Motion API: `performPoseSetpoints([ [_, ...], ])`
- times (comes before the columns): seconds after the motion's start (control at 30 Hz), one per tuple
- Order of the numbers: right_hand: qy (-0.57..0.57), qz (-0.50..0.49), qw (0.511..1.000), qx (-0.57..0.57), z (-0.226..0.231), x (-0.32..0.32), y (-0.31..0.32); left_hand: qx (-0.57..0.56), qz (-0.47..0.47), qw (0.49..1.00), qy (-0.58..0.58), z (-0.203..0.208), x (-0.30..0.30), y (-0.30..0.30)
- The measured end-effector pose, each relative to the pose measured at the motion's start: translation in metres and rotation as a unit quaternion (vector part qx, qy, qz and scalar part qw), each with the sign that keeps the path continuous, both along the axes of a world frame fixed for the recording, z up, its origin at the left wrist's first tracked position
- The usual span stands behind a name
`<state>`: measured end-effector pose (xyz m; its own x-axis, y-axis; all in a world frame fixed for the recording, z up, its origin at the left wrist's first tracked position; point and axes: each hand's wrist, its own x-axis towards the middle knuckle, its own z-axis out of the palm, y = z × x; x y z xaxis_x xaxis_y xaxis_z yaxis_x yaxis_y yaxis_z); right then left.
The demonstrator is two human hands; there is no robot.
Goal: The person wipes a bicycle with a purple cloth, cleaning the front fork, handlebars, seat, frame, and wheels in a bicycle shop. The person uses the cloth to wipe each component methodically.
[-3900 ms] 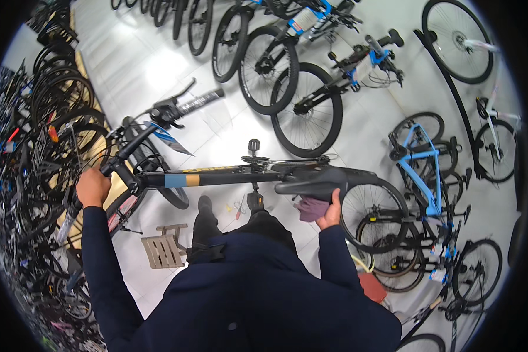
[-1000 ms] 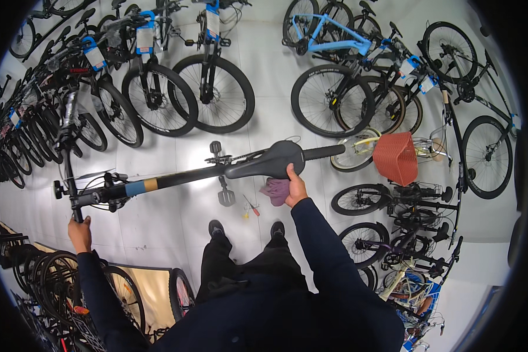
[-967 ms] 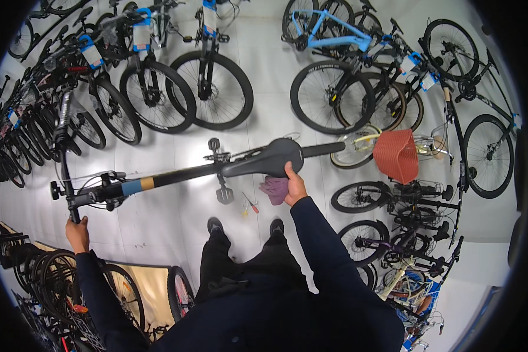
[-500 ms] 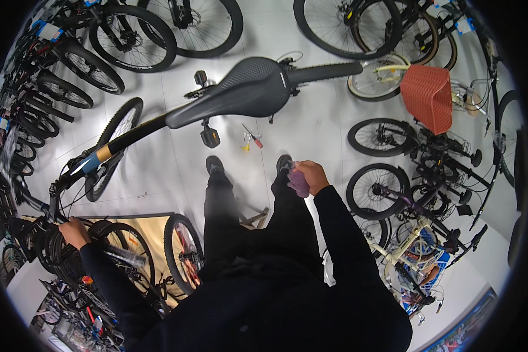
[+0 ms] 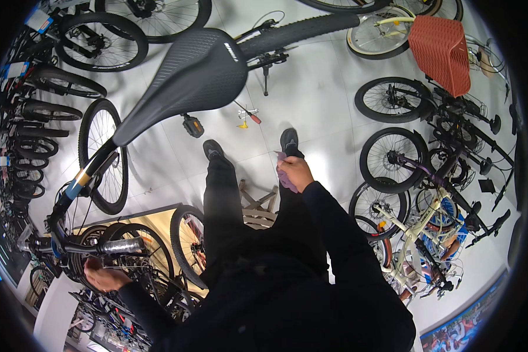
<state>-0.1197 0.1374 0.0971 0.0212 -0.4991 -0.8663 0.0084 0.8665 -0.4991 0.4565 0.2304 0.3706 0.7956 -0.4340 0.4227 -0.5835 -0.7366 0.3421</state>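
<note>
In front of me stands a black bicycle with a dark textured saddle (image 5: 188,73). Its frame tube (image 5: 82,179) has a gold and blue band and runs down to the handlebar (image 5: 70,243) at the lower left. Clear plastic seems to wrap the near grip (image 5: 122,245). My left hand (image 5: 104,277) is just below the handlebar, apart from the grip; its fingers are blurred and partly hidden. A crumpled purple cloth (image 5: 286,175) is gripped in my right hand (image 5: 298,173), held over my right leg.
A red-handled screwdriver (image 5: 254,118) and a small yellow item (image 5: 242,125) lie on the floor beyond my feet. A wooden stool (image 5: 258,214) shows between my legs. Parked bicycles line both sides; one at right carries a red basket (image 5: 443,53).
The bicycle's handlebar has turned and its saddle has shifted nearer and left in view. My left hand has come off the handlebar's middle, lower and rightward. My right hand keeps the cloth, now farther left.
</note>
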Motion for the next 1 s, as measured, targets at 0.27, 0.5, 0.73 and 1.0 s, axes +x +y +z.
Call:
performPoseSetpoints([
  [0.27,-0.101,0.081,0.991,-0.019,0.005,0.08,0.015,0.265,-0.454,0.807,0.269,-0.068,-0.203,0.054],
  [0.5,-0.358,0.091,0.925,-0.085,-0.022,0.159,0.072,0.299,-0.308,0.575,0.696,-0.24,-0.24,-0.005],
  [0.73,0.025,0.475,0.88,0.015,-0.226,0.195,0.2,0.408,-0.528,0.709,0.227,-0.296,-0.186,-0.015],
  [1.0,-0.047,0.509,0.849,0.132,-0.299,0.255,0.347,0.406,-0.562,0.701,0.167,-0.325,-0.177,-0.055],
])
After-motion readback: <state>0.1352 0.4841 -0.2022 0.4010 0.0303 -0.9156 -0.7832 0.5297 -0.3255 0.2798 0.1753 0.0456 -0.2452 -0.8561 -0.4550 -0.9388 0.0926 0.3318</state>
